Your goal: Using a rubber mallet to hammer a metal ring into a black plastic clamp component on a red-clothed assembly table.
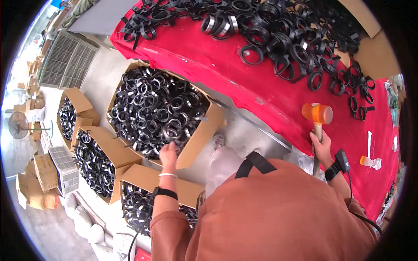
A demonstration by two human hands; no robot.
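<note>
My right hand is closed around the handle of an orange-headed mallet, held upright at the near edge of the red-covered table. Over the large cardboard box at the left, my left hand reaches in above a heap of black rings with shiny metal inner bands. One slightly blurred ring lies just beyond its fingertips; I cannot make out whether they touch it. The fingers of this hand are too small and smeared to read.
More black rings are heaped along the far side of the red-covered table. Smaller boxes of rings stand left of the big box. A second, pale-handled tool lies at the table's right. A fan stands far left.
</note>
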